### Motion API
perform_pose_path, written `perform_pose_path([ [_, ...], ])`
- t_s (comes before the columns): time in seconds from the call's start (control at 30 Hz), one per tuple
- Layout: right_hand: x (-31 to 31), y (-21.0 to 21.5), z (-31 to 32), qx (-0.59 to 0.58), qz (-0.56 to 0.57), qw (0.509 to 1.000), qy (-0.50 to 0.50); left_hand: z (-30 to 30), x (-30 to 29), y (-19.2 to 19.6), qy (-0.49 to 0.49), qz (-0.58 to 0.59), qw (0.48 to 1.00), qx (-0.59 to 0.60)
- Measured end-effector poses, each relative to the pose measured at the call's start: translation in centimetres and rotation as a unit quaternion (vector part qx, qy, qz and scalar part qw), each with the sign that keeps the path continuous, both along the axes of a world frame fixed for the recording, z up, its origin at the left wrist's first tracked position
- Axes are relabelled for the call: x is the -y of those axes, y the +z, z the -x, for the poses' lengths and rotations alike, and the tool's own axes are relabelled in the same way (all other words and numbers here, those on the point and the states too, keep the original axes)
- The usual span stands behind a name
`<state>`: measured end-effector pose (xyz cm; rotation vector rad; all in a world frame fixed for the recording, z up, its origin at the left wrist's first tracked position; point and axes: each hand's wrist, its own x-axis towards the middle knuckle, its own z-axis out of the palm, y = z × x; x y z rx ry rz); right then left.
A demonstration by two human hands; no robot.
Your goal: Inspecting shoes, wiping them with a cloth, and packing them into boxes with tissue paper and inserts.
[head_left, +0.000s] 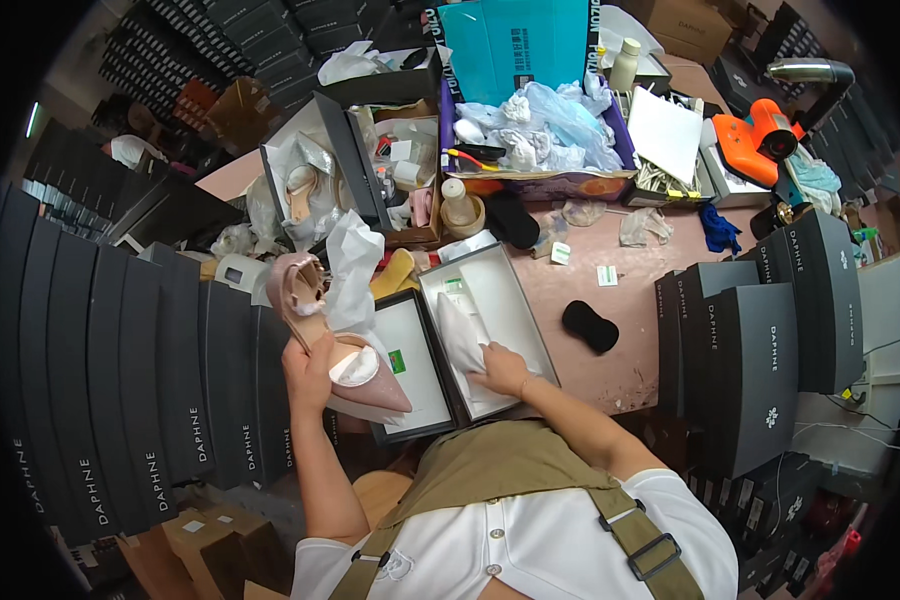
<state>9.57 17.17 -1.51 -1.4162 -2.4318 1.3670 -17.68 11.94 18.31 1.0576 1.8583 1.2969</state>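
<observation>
My left hand (308, 376) is closed around a pink pointed-toe shoe (380, 392), holding it up left of an opened shoebox. White paper is stuffed in the toe, and a loose white tissue sheet (352, 265) hangs beside the heel strap. With bent fingers, my right hand (503, 370) reaches into the grey box (515, 310) and grips a white tissue-wrapped bundle (458, 325) lying along its left side. What the tissue wraps is hidden. Left of the box lies its white-lined lid (425, 400), with a small green label inside, partly behind the shoe.
Dark shoeboxes stand in rows at left (120, 370) and right (750, 370). A black insole-shaped pad (590, 327) lies on the pink table (630, 290). Behind are a purple box (625, 145) of plastic bags, an orange heat tool (745, 150) and another open shoebox (355, 170).
</observation>
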Motion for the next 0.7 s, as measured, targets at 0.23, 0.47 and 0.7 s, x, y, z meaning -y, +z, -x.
perform_pose_path([
  [0.23, 2.2, -4.9, -2.3, -0.054, -0.205, 0.948, -0.237, 0.4, 2.7, -8.4, -0.026, 0.070, 0.977, 0.200],
  [0.47, -2.7, -2.6, -2.3, 0.060, 0.063, 0.962, -0.259, 0.3, 0.3, -9.9, -0.113, 0.086, 0.970, 0.197],
  [0.7, -2.5, 1.8, 0.7, 0.068, -0.186, 0.978, -0.063, -0.3, 0.5, -9.8, -0.115, 0.066, 0.973, 0.188],
])
